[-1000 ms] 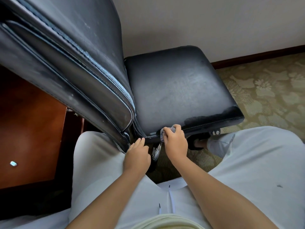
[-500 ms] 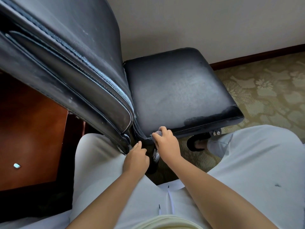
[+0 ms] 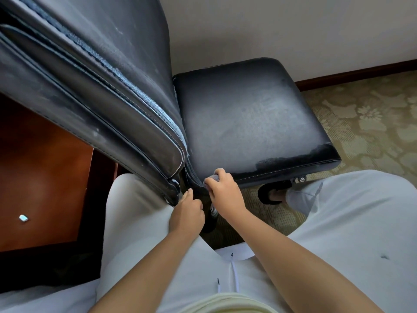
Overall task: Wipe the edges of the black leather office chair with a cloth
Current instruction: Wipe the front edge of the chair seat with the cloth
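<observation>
Wiping the near edge of the seat, at its rear corner.

Your right hand (image 3: 222,190) holds a bunched grey cloth (image 3: 213,177) in a closed grip against the near edge of the black leather chair seat (image 3: 252,118), low in the frame's centre, just beside the backrest (image 3: 94,82). Your left hand (image 3: 187,213) rests with fingers loosely curled at the backrest's lower corner, holding nothing you can see. A darker band along the seat's lower right edge looks wiped; next, probably work the cloth round that corner seam.
</observation>
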The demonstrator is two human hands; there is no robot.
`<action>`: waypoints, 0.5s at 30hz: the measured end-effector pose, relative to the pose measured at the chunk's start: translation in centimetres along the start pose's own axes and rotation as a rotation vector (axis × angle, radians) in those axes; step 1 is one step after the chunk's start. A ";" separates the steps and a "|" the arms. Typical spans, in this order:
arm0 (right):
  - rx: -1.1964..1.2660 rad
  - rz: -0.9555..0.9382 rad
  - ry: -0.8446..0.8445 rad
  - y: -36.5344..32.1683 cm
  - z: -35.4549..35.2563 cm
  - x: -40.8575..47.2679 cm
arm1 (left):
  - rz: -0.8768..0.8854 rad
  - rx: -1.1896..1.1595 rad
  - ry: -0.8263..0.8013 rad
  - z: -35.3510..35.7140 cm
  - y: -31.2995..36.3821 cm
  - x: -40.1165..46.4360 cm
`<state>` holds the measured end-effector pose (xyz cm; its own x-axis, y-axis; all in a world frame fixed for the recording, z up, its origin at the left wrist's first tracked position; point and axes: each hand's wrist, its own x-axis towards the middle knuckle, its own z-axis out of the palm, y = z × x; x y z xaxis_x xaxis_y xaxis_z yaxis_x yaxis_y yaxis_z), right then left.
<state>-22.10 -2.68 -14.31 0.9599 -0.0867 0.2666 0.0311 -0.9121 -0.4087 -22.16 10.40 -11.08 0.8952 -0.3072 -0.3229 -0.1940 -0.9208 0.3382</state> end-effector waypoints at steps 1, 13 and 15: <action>-0.005 -0.004 0.009 0.5 -0.1 -0.3 | -0.001 -0.006 0.003 0.1 0.1 0.1; -0.045 -0.064 -0.027 -0.3 0.4 0.5 | -0.012 -0.111 -0.018 0.1 -0.1 0.0; -0.088 -0.110 -0.027 0.8 -0.2 -0.1 | -0.015 -0.144 -0.026 0.0 -0.2 0.0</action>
<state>-22.19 -3.47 -14.48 0.9593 0.0251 0.2813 0.1127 -0.9474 -0.2997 -22.14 10.56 -11.08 0.8865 -0.3015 -0.3510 -0.1194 -0.8820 0.4559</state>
